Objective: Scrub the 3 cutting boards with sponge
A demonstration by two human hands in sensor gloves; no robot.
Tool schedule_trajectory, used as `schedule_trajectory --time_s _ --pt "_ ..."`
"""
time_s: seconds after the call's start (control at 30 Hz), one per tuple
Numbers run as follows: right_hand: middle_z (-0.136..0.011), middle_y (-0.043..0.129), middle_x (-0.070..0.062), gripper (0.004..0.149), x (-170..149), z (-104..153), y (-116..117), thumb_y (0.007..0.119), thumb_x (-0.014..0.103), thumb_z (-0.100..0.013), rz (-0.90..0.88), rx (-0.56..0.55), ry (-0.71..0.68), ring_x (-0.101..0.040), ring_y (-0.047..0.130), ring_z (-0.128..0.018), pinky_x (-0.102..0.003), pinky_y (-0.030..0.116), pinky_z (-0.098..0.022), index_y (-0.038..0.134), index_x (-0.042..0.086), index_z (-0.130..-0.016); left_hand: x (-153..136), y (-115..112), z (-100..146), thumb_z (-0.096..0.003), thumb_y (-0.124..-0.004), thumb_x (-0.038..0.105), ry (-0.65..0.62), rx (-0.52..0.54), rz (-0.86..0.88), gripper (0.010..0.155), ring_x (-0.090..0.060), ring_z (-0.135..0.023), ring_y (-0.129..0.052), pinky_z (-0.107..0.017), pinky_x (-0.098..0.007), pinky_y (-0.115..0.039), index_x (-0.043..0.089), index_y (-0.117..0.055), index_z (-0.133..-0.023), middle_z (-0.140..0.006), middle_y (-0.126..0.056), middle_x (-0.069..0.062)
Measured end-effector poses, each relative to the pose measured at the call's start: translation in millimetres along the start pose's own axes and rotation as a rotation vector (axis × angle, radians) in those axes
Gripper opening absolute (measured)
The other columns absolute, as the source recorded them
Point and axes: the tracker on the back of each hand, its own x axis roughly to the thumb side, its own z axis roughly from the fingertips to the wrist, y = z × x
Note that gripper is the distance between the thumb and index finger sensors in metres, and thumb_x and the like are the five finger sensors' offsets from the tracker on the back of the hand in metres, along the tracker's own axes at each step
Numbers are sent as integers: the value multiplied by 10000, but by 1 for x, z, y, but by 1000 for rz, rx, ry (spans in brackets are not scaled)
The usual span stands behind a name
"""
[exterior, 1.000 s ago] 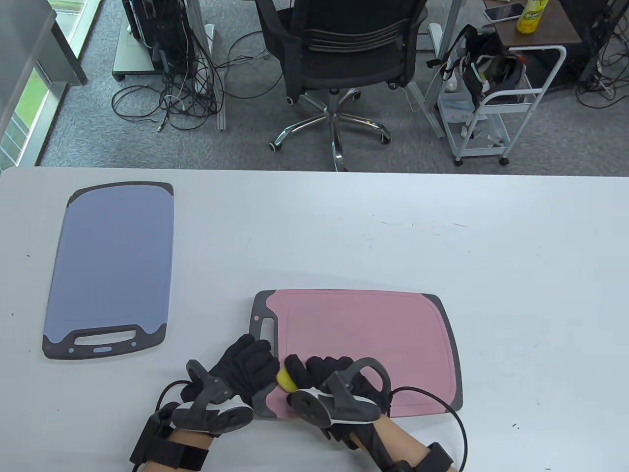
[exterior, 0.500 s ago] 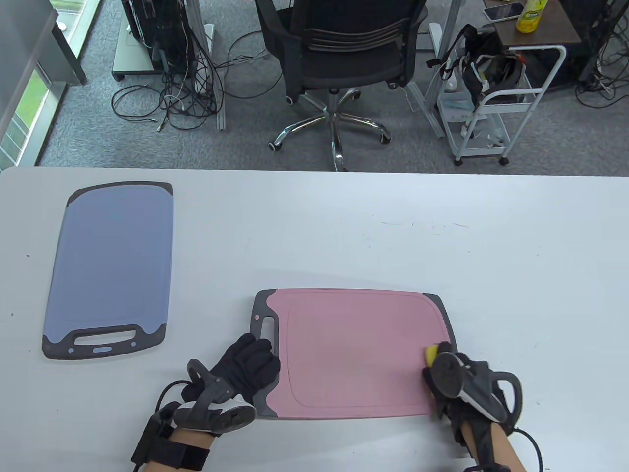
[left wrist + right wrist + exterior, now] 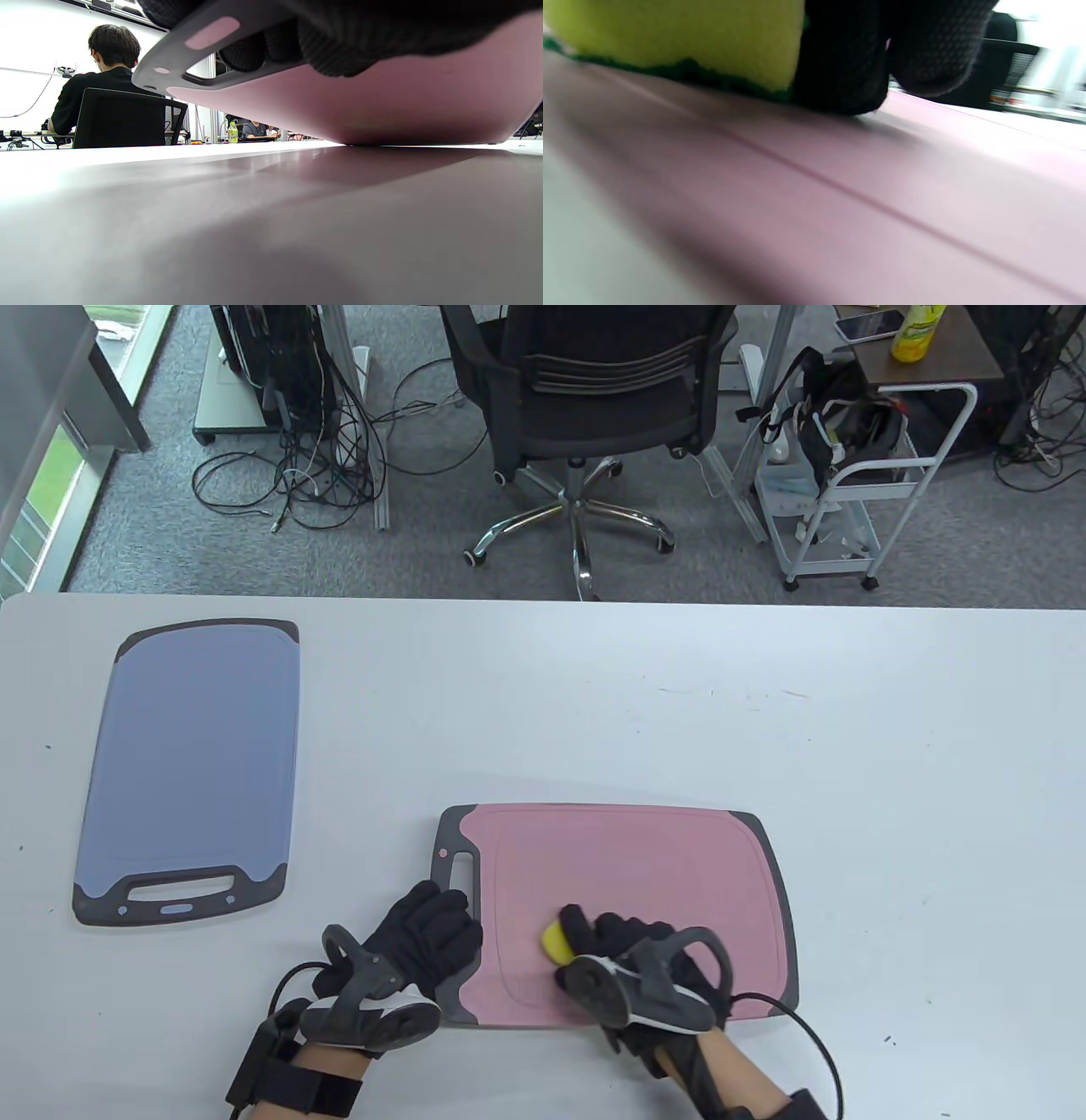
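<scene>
A pink cutting board (image 3: 628, 865) with grey ends lies near the table's front edge. My right hand (image 3: 632, 950) grips a yellow sponge (image 3: 557, 942) with a green underside and presses it on the board's near left-middle part. The right wrist view shows the sponge (image 3: 683, 34) flat on the pink surface (image 3: 840, 212) beside my fingers (image 3: 840, 55). My left hand (image 3: 424, 933) holds the board's grey handle end. In the left wrist view the board (image 3: 403, 106) looks tipped up at that end. A blue cutting board (image 3: 195, 755) lies at the far left. No third board is in view.
The white table (image 3: 764, 712) stretches wide behind and right of the pink board. A black office chair (image 3: 585, 398) and a white cart (image 3: 857, 475) stand on the floor beyond the far edge. Cables trail from both wrists at the near edge.
My right hand swept the sponge from the pink board's near left end to its right edge, then back to the left-middle. The left hand and both boards stayed put.
</scene>
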Motion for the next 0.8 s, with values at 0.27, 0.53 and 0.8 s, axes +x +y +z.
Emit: schedule_trajectory --time_s 0.27,0.53,0.8 --pt "-731 823 -130 706 -146 53 29 694 543 -463 -131 108 494 -232 913 -503 -479 769 -473 608 111 -1015 1 -1 -4 -576 -801 384 5 -34 -18 427 -211 -1024 -707 -773 -531 -579 305 -576 -931 -950 -713 72" --pt "-690 822 -121 718 38 -19 -7 686 558 -452 -57 -39 -95 -207 904 -479 -468 776 -469 629 95 -998 1 -2 -4 -575 -789 361 24 -14 -10 420 -219 -1021 -691 -767 -541 -564 283 -569 -925 -938 -705 64" --pt "-722 813 -88 709 92 -28 -20 656 580 -450 -2 -70 -237 -189 905 -500 -455 781 -478 608 155 -1016 -2 -2 -3 -572 -793 350 40 -3 1 412 -222 -1014 -696 -764 -545 -566 283 -576 -915 -931 -713 58"
